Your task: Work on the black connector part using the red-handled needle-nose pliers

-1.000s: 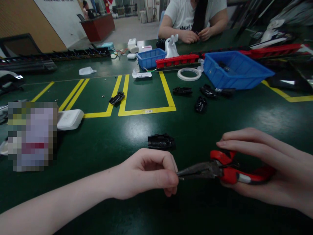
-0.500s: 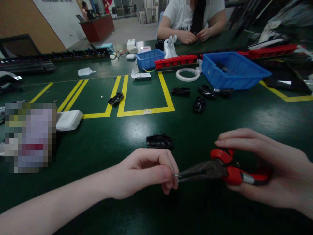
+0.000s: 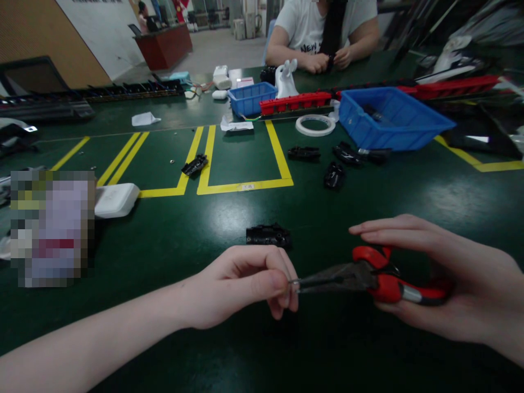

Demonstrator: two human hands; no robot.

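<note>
My left hand (image 3: 249,284) is closed in a pinch on a tiny metal piece (image 3: 293,284), mostly hidden by the thumb and fingers. The tips of the needle-nose pliers (image 3: 352,277) meet that piece at my fingertips. Red-handled, the pliers lie in my right hand (image 3: 462,289), with the thumb under the lower handle and the fingers stretched above the upper one. Just behind my left hand rests a black plastic part (image 3: 268,235) on the green table (image 3: 204,355).
Several black parts (image 3: 334,175) lie farther back, near a large blue bin (image 3: 397,128) and a white tape roll (image 3: 315,125). A smaller blue basket (image 3: 252,99) stands beside a red strip (image 3: 297,102). A white case (image 3: 117,200) is at left. Across the table sits a person (image 3: 323,38).
The pliers' jaws look nearer together than before, and both hands have risen slightly. My right fingers have shifted a little to the left.
</note>
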